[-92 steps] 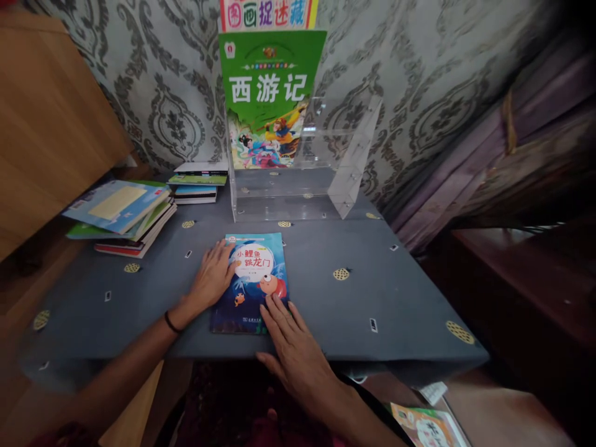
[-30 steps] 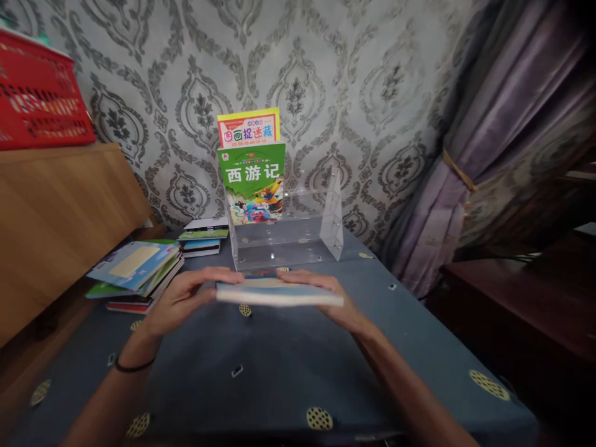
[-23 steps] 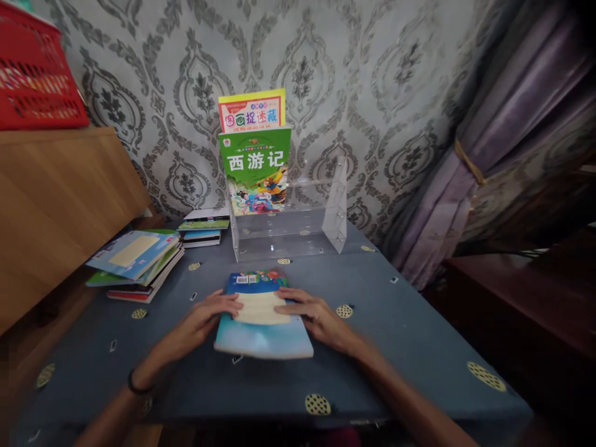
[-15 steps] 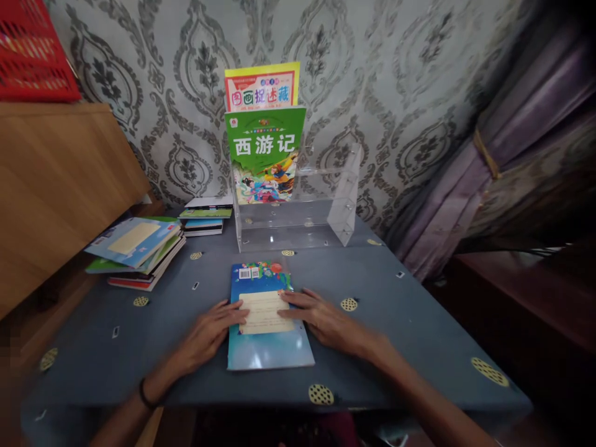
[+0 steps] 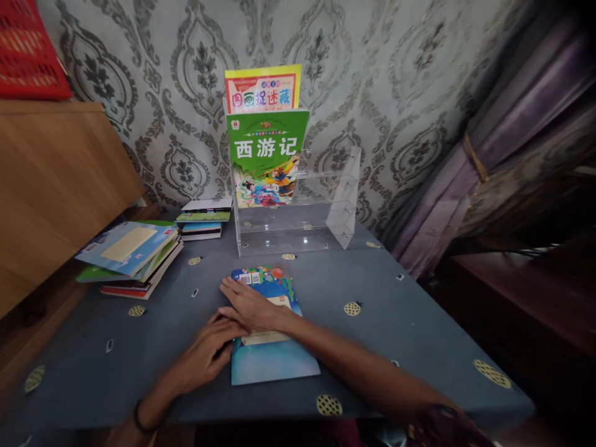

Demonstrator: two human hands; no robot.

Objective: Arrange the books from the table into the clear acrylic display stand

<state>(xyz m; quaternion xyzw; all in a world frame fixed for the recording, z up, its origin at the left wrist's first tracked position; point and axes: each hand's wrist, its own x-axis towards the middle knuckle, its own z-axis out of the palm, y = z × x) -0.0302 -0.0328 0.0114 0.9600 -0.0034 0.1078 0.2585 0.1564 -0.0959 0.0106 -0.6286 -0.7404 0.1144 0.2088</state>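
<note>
A blue picture book [image 5: 274, 366] lies with its barcode side up on the table in front of me. My left hand [image 5: 205, 354] rests at the book's left edge, its fingers stretched out and touching it. Across the book reaches my right hand [image 5: 251, 307], lying flat with its fingertips at the upper left edge, just above my left fingers. Part of the pale text panel is hidden beneath it. Behind the book, a clear acrylic rack [image 5: 344, 205] holds a green book [image 5: 267, 158] in front of a red and yellow book [image 5: 263, 87].
A loose stack of books [image 5: 135, 251] sits at the left, with a smaller stack [image 5: 205, 217] near the wall. A wooden cabinet [image 5: 60, 186] with a red basket [image 5: 32, 56] on top borders the left side. A purple curtain [image 5: 447, 192] hangs at the right.
My right hand has moved left across the book, from its right side to its upper left edge. My left hand stays by the left edge. The camera view has shifted slightly.
</note>
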